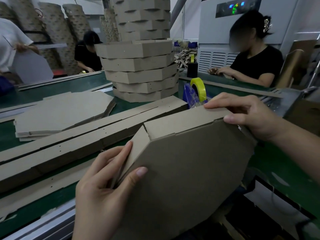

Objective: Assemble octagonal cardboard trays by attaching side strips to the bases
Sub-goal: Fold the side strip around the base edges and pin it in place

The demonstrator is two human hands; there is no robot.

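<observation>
- A stack of flat bases [60, 111] lies on the green table [52, 89], at the left.
- Long side strips [69, 142] lie across the table just in front of that stack, running from the lower left towards the tape.
- The left hand [103, 184] comes up from the bottom edge with its palm turned towards the tray. Its thumb lies on the base face by the left edge, its index finger stretches along the folded strip, and the other fingers curl behind the edge. It pinches the tray's left side.
- A stack of finished trays [140, 70] stands further back on the table, near the middle.
- The octagonal tray [181, 170] is held between both hands at the near edge of the table. It is tilted upright with the flat base facing the camera. The strip is folded along its top and upper-left edges, with a small gap at that corner.
- A yellow tape roll [199, 87] sits on a blue dispenser [187, 94] just behind the tray's top edge.
- The right hand [245, 115] reaches in from the right edge. Its fingers are laid over the top strip and its thumb presses the base's upper right corner, so it grasps the tray there.
- A person in a black shirt [256, 64] sits at the far side of the table.
</observation>
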